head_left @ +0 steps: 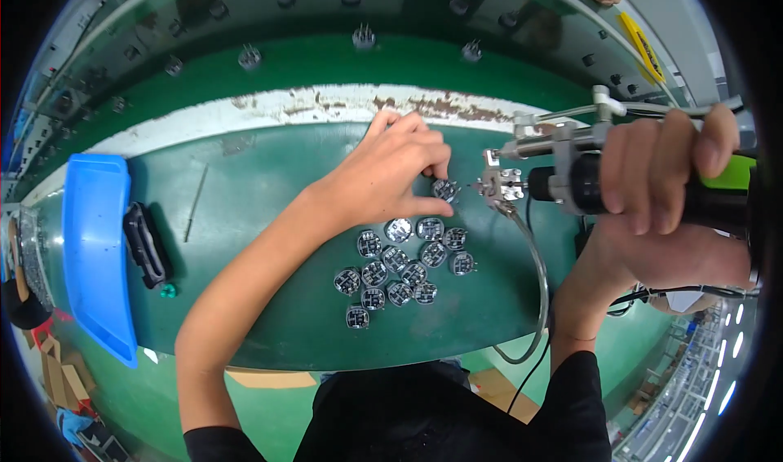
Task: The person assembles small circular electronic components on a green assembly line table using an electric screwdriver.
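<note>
My left hand (391,164) reaches across the green mat with its thumb and fingers closed on a small round circuit module (444,190). Just below it, several similar modules (395,259) with clear rims lie in a loose cluster. My right hand (665,185) is wrapped round a black and green electric screwdriver (586,181), held sideways above the right of the mat. Its metal nose piece (502,185) points left, a short gap away from the held module. A clear hose (540,274) curves down from that nose.
A blue tray (96,250) stands at the left, with a black case-like object (147,246) beside it. A thin metal rod (196,203) lies on the green mat (269,331). Beyond the worn white ledge (285,111), more modules (364,36) sit on a green belt.
</note>
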{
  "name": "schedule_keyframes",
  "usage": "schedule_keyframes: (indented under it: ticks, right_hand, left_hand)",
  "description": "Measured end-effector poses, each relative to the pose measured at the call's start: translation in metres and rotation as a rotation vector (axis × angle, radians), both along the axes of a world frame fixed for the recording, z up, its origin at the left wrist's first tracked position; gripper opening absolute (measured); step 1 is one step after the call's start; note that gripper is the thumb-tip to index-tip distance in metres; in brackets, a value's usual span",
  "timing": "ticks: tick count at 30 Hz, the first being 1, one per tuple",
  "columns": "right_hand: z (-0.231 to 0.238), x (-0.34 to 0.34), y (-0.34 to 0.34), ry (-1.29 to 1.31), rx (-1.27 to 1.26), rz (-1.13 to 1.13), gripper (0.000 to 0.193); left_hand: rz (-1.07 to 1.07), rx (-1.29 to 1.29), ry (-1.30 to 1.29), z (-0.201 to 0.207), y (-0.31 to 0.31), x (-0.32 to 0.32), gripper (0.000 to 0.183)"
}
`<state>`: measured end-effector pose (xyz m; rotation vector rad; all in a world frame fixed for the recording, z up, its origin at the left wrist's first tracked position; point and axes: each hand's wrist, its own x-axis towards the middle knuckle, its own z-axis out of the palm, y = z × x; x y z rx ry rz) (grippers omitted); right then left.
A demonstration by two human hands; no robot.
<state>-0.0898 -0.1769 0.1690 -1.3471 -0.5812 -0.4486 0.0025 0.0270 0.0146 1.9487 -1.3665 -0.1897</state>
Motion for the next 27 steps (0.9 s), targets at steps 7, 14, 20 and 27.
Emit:
schedule_keyframes:
  ticks: [7, 14, 20, 27]
  right_hand:
    - [0.016, -0.008, -0.001, 0.214, 0.093, -0.314, 0.097]
    - [0.001, 0.02, 0.004, -0.107, 0.097, -0.432, 0.05]
    - [0.008, 0.004, 0.006, -0.009, 0.123, -0.402, 0.057]
    - [0.002, 0.017, 0.001, -0.038, 0.106, -0.47, 0.058]
  left_hand:
    - [0.023, -0.103, 0.318, 0.019, 0.022, 0.03, 0.057]
    - [0.848, 0.231, -0.14, -0.003, -0.024, 0.112, 0.08]
    - [0.804, 0.045, -0.024, -0.02, -0.041, 0.11, 0.029]
    - [0.431, -0.161, -0.159, -0.004, -0.014, 0.055, 0.032]
